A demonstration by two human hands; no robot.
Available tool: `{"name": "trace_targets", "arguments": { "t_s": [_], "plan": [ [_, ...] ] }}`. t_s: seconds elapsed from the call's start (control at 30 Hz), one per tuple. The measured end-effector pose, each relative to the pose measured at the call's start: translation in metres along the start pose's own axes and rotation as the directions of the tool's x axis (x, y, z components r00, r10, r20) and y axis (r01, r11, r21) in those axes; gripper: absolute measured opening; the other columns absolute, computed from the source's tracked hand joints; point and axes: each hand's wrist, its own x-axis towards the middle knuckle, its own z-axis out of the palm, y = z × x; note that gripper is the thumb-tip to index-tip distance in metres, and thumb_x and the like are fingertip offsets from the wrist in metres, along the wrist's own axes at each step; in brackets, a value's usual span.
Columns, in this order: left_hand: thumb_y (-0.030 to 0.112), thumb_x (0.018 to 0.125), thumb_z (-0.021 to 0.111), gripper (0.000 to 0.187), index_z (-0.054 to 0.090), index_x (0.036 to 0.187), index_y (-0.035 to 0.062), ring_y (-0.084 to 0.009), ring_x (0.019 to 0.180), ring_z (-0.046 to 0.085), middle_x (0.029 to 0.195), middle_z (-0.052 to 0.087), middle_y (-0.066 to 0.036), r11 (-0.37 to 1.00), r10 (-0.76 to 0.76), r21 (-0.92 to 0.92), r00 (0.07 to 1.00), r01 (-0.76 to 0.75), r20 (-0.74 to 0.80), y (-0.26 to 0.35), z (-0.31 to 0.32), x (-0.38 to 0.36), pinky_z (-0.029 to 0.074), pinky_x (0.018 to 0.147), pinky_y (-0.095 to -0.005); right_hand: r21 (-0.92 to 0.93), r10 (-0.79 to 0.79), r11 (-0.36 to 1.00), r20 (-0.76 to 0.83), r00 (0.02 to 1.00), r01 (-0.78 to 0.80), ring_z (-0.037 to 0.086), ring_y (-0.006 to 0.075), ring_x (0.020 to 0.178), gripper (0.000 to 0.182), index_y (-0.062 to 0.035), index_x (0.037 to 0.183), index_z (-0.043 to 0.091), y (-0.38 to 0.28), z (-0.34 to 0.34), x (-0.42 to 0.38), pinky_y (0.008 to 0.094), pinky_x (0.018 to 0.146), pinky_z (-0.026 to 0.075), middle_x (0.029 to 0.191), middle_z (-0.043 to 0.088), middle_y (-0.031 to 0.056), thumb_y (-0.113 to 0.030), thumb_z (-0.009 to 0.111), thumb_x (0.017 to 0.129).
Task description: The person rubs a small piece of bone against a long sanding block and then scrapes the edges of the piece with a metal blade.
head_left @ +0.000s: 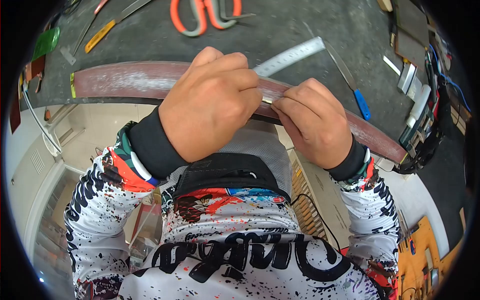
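A long reddish-brown sanding strip [125,80], whitened with dust in places, lies along the near edge of the dark worktop. Over its middle, my left hand [210,102] is closed, its fingers curled down and their tips hidden. My right hand [315,122] pinches at the strip's near side, thumb against fingers. A sliver of a small pale piece [267,101] shows between the two hands at the right fingertips; its kind is too small to make out. Beyond the left knuckles a steel ruler [295,56] slants away, one end hidden behind that hand.
Orange-and-grey scissors [202,17] lie at the back. A yellow-handled tool [100,36] is at the far left, a blue-handled one [362,104] right of my hands. Several tools and a white roll [419,106] crowd the right edge. Below stands a drawer of handled tools [305,200].
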Motion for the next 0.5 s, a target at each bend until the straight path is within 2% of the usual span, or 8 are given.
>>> {"name": "trace_targets", "arguments": {
  "t_s": [0.3,0.5],
  "plan": [
    [0.008,0.073,0.081,0.02,0.071,0.09,0.0049,-0.0233,0.09,0.061,0.089,0.065,-0.003,0.998,-0.055,-0.007,0.998,0.055,-0.025,-0.085,-0.063,-0.096,0.044,0.081,-0.04,0.027,-0.007,1.0,0.033,0.999,0.006,0.062,0.0285,0.08,0.03,0.0027,0.093,0.07,-0.051,0.084,0.111,0.0385,0.067,0.054,0.091,0.065,0.0108,0.006,0.078,0.064],
    [0.008,0.073,0.081,0.021,0.071,0.09,0.0039,-0.024,0.089,0.061,0.091,0.065,-0.004,0.999,-0.034,0.004,0.998,0.034,-0.06,-0.11,-0.079,-0.12,0.044,0.081,-0.0397,0.03,-0.018,0.999,0.031,0.999,0.017,0.062,0.0284,0.08,0.028,0.0028,0.093,0.07,-0.063,0.105,0.139,0.0385,0.067,0.054,0.091,0.065,0.011,0.006,0.077,0.066]
  ]
}}
